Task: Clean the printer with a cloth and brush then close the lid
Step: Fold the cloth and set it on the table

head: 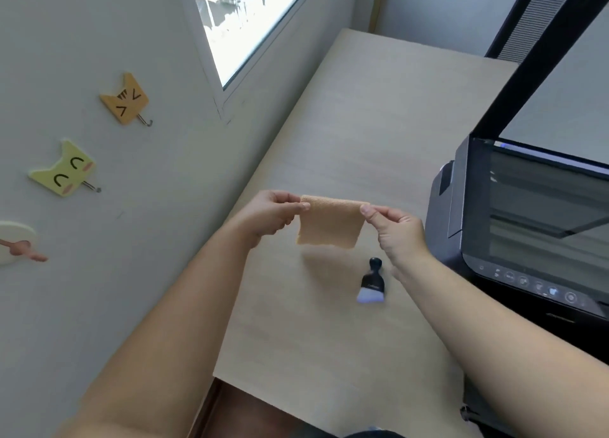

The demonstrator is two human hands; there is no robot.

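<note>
The step in hand looks like getting the cloth [331, 222] ready, before any wiping begins. Near the middle of the frame the left hand [270, 215] pinches 1 upper corner of it between thumb and fingertips, and the right hand [398, 231] pinches the other, so the small square hangs flat and stretched between them, lifted off the table [379, 115] with its shadow lying on the wood below. It is tan, soft and finely woven, with slightly uneven lower edges.

The brush [371, 284] lies untouched on the table just below the cloth, right of centre. It has a short black handle with a rounded knob and a flat fan of pale bluish bristles pointing toward the bottom of the frame.

The printer [527, 227] fills the right side: a dark plastic body, a glossy glass bed that catches reflections, and a row of small buttons along its front edge. Its lid [540, 68] stands raised toward the upper right, black-framed with a pale inner face.

The next move probably calls for bunching or folding the cloth into 1 hand and carrying it rightward onto the glass. Brushing and closing the lid are not yet done.

The table is pale wood grain, matte and flat-edged.
</note>
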